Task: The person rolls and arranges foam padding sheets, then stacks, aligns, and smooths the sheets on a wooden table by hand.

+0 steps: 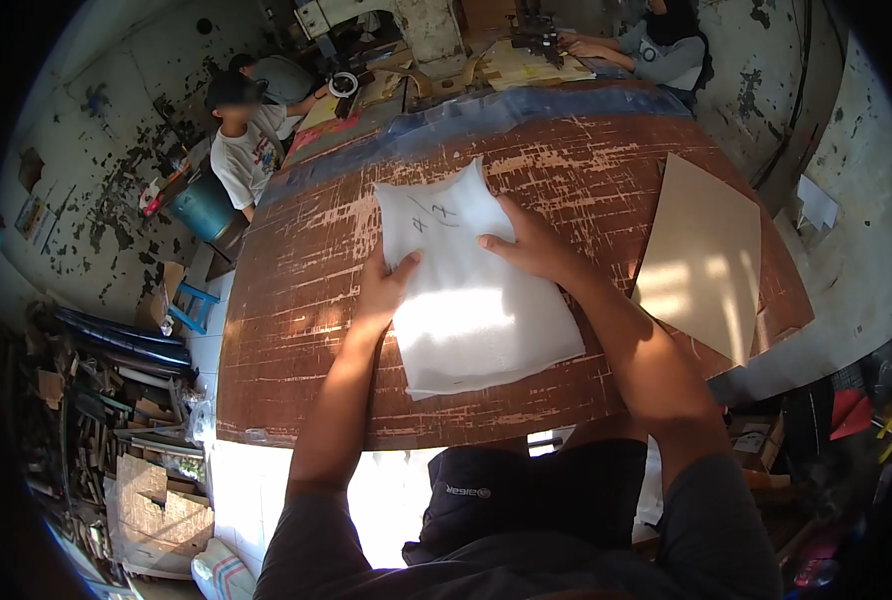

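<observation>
A stack of white foam sheets (476, 270), cut to a shaped outline with dark handwriting near its far end, lies over the brown worktable (296, 300). My left hand (384, 285) grips its left edge, thumb on top and fingers hidden beneath or behind. On the opposite edge, my right hand (526, 243) holds it the same way, thumb pressed on the upper face. Sunlight falls in a bright band across the middle of the white sheets. Whether the stack touches the tabletop all over, I cannot tell.
A tan board (704, 255) lies at the table's right edge. Bluish plastic sheeting (486, 115) crosses the far edge. Beyond are a sewing machine (421, 25) and several people. A blue stool (194, 308) and piled scraps (161, 510) stand on the left.
</observation>
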The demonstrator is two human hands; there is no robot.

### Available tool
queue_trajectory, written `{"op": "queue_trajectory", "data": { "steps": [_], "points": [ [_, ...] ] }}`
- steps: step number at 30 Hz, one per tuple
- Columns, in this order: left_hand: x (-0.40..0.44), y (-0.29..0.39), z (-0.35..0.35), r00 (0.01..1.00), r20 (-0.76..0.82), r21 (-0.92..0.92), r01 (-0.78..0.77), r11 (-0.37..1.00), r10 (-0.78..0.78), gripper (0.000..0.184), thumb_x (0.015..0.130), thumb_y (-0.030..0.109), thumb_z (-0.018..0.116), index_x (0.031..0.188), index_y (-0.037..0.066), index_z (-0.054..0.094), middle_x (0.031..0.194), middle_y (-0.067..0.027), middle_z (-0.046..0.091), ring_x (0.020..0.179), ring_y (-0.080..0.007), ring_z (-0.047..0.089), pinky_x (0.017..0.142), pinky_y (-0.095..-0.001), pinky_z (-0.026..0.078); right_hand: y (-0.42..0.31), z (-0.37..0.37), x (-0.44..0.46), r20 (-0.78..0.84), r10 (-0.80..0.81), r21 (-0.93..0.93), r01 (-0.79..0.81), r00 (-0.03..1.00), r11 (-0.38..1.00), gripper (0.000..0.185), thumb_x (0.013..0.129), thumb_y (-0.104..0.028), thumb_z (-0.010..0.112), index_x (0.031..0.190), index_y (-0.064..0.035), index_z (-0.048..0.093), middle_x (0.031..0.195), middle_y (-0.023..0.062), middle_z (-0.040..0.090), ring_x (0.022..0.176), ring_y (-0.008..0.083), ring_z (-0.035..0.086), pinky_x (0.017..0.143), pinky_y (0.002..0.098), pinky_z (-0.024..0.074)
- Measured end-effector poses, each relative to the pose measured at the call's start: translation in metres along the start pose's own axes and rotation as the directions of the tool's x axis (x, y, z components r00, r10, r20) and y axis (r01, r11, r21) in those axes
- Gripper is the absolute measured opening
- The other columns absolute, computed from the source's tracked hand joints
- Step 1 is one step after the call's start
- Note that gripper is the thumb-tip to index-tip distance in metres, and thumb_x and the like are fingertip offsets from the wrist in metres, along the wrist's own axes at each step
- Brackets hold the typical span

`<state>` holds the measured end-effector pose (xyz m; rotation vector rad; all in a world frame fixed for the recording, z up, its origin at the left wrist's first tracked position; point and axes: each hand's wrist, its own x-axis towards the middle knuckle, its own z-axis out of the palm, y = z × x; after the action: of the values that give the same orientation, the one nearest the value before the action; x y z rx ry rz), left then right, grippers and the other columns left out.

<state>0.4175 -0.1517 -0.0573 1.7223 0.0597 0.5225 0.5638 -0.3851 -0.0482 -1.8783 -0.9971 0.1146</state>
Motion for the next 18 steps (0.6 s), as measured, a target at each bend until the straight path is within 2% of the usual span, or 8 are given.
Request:
{"op": "queue_trajectory", "data": {
  "steps": [13, 18],
  "points": [
    [0.0009, -0.0030, -0.0016, 1.000, 0.010, -0.003, 0.004, 1.000, -0.004, 0.039, 0.099, 0.006, 0.065, 0.136, -0.004, 0.055, 0.119, -0.0119, 0.070, 0.105, -0.0155, 0.064, 0.094, -0.0299, 0.051, -0.0023, -0.0020, -0.0006, 0.006, 0.002, 0.007, -0.002, 1.000, 1.000, 0.070, 0.093, -0.030, 0.074, 0.146, 0.0031, 0.043, 0.131, 0.0281, 0.063, 0.120, 0.0367, 0.064, 0.101, 0.0445, 0.0504],
    [0.0015, -0.0065, -0.0025, 1.000, 0.005, -0.016, -0.004, 1.000, 0.004, 0.035, 0.099, 0.006, 0.065, 0.131, -0.005, 0.058, 0.118, -0.0115, 0.070, 0.104, -0.0152, 0.064, 0.093, -0.0301, 0.051, -0.0067, -0.0029, -0.0024, -0.006, 0.009, -0.001, -0.009, 1.000, 1.000, 0.070, 0.093, -0.030, 0.074, 0.146, 0.0027, 0.043, 0.131, 0.0281, 0.063, 0.119, 0.0370, 0.065, 0.100, 0.0448, 0.0507]
  ]
}}
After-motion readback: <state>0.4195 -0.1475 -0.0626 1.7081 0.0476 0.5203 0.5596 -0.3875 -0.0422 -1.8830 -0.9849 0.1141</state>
